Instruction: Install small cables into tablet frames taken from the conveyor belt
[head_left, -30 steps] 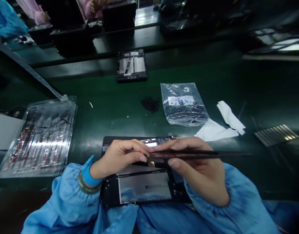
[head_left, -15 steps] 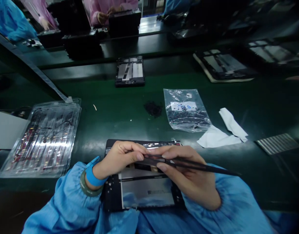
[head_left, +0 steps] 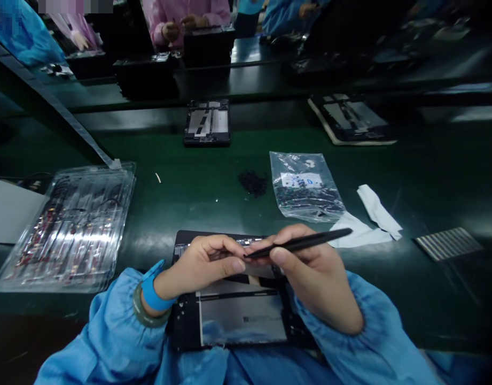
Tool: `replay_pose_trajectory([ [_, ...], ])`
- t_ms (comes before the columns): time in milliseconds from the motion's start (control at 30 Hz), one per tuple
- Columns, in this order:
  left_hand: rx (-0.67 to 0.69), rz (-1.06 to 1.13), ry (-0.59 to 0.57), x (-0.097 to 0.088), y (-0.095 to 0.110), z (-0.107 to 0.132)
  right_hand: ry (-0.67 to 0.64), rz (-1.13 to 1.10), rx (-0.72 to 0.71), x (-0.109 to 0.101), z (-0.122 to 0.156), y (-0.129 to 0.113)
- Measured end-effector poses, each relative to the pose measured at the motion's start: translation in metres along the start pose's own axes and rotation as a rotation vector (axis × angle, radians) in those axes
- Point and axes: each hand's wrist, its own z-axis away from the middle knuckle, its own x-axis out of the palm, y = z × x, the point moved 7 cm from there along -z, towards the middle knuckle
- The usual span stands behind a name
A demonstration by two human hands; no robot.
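1. Two bare hands, the left hand (head_left: 205, 266) and the right hand (head_left: 315, 280), are close together above an opened flat device (head_left: 243, 320), which lies just in front of the person's body.
2. Right hand: grasping a slim black tool (head_left: 310, 243), its tip at the left fingertips.
3. Left hand: thumb and forefinger nearly together; whether they pinch anything cannot be told.
4. Beyond the device: small black bits (head_left: 252, 183) in a pile, beside a clear plastic bag (head_left: 305, 190).

Before us, the tablet (head_left: 246, 321)
To its left we have the parts tray (head_left: 116, 230); behind it, the small-parts pile (head_left: 252, 183), left of the plastic bag (head_left: 304, 197).
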Motion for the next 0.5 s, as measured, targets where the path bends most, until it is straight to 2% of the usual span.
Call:
replay_pose_trajectory([
  [167, 0.002, 0.014, -0.025, 0.0063, 0.0005, 0.0021, 0.036, -0.124, 0.153, -0.0034, -0.0048, 0.0092],
  [333, 0.005, 0.060, -0.044, 0.0109, -0.0004, 0.0023, 0.071, -0.111, 0.169, -0.0053, -0.0049, 0.0090],
  [500, 0.016, 0.010, -0.011, 0.0117, -0.0018, 0.0036, 0.101, -0.099, 0.215, -0.0070, -0.0059, 0.0123],
])
